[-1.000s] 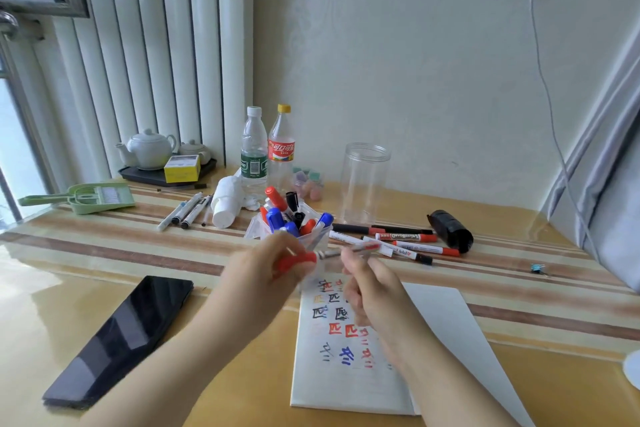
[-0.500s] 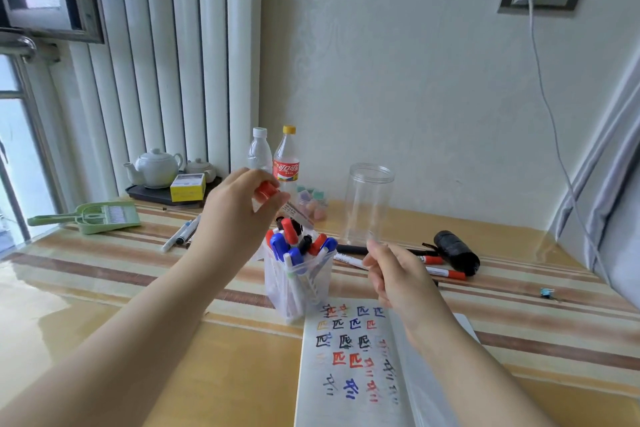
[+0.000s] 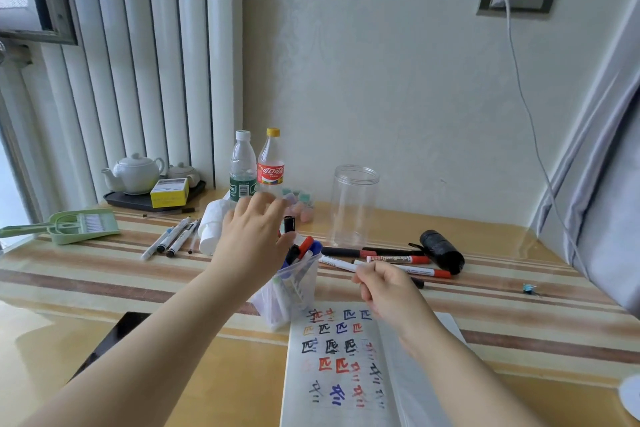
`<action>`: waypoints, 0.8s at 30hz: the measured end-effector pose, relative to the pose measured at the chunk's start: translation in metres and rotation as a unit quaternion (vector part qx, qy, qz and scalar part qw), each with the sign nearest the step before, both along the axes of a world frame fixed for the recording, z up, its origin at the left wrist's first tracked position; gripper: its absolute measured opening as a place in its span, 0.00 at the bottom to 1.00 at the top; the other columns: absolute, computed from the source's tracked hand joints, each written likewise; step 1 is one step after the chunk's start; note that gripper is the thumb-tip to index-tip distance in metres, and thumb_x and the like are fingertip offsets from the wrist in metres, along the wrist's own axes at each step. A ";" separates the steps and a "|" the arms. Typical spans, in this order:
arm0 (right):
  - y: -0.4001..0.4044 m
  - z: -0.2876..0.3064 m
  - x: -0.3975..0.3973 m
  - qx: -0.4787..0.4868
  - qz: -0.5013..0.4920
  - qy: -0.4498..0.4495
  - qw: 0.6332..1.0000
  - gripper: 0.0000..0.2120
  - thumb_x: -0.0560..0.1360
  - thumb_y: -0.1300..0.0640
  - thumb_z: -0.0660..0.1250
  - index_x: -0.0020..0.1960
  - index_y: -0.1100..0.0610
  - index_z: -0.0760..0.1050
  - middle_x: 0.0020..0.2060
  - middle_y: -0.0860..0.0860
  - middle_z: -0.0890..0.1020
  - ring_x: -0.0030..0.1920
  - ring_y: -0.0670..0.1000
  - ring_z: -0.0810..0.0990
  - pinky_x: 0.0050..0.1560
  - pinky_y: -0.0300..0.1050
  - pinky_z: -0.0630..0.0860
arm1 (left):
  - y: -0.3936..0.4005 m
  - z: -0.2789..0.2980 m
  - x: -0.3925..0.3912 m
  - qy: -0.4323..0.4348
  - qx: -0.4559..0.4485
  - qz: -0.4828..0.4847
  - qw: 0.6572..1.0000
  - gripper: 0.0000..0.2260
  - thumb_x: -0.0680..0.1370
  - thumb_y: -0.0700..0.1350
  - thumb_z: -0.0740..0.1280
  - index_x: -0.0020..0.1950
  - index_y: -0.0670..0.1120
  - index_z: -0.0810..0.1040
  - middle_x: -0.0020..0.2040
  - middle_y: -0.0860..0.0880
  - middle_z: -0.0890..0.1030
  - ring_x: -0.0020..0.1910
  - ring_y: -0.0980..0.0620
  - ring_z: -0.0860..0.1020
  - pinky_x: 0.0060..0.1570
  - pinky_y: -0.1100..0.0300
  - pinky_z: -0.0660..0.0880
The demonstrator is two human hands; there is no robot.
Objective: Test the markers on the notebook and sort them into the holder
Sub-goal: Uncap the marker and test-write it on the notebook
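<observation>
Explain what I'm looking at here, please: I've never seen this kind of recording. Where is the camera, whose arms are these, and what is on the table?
No machine here: a person wears a wide-angle camera on the head, looking down at their own bare arms. The left hand hovers, fingers spread, over the clear marker holder, which is packed with red, blue and black markers. The right hand pinches a white marker above the open notebook, whose page carries red, blue and black test marks. More loose markers lie on the striped table, beside an empty clear jar. Two bottles and a teapot stand behind.
</observation>
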State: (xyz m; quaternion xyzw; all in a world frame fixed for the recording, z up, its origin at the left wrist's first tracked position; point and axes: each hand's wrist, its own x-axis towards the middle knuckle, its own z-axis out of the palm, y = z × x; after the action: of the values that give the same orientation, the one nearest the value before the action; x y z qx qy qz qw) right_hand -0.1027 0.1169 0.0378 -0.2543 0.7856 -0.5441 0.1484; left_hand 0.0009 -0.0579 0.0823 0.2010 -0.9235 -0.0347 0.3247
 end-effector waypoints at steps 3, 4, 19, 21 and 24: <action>0.013 -0.006 -0.019 0.029 -0.032 0.026 0.999 0.11 0.77 0.55 0.61 0.39 0.55 0.75 0.27 0.45 0.72 0.29 0.45 0.69 0.35 0.40 0.65 | 0.022 -0.003 -0.005 0.063 -0.085 -0.081 0.991 0.11 0.73 0.46 0.66 0.54 0.43 0.76 0.50 0.45 0.77 0.47 0.42 0.76 0.46 0.51 0.75; 0.018 -0.008 -0.027 0.037 -0.042 0.033 0.998 0.10 0.77 0.55 0.61 0.39 0.55 0.75 0.27 0.45 0.73 0.29 0.45 0.69 0.34 0.39 0.65 | 0.031 -0.006 -0.007 0.065 -0.091 -0.115 0.987 0.10 0.73 0.47 0.62 0.51 0.44 0.76 0.46 0.46 0.78 0.43 0.44 0.78 0.41 0.53 0.77; 0.051 -0.055 -0.153 0.293 -0.116 0.275 0.908 0.15 0.77 0.66 0.58 0.61 0.60 0.75 0.58 0.57 0.74 0.57 0.56 0.74 0.55 0.44 0.69 | 0.072 -0.089 -0.080 -0.089 0.094 -0.194 0.972 0.15 0.79 0.47 0.57 0.66 0.52 0.66 0.61 0.54 0.71 0.55 0.54 0.73 0.49 0.62 0.75; 0.049 -0.060 -0.174 0.330 -0.105 0.286 0.893 0.18 0.76 0.68 0.57 0.63 0.59 0.74 0.60 0.56 0.74 0.56 0.55 0.74 0.55 0.44 0.70 | 0.069 -0.095 -0.084 -0.077 0.113 -0.196 0.971 0.15 0.79 0.47 0.58 0.66 0.52 0.66 0.61 0.55 0.71 0.54 0.55 0.73 0.48 0.65 0.73; 0.042 -0.069 -0.193 0.400 -0.068 0.328 0.853 0.21 0.74 0.69 0.57 0.63 0.57 0.75 0.56 0.54 0.75 0.55 0.54 0.75 0.55 0.47 0.73 | 0.066 -0.102 -0.086 -0.074 0.130 -0.205 0.967 0.14 0.79 0.47 0.58 0.65 0.51 0.68 0.61 0.57 0.71 0.53 0.57 0.74 0.47 0.66 0.73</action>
State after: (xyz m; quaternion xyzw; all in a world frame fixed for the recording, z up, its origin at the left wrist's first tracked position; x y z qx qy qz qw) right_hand -0.2955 0.1589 -0.0311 -0.2826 0.9538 -0.0768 -0.0668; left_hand -0.0850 0.0082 -0.0199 0.0500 -0.9540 -0.2053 0.2128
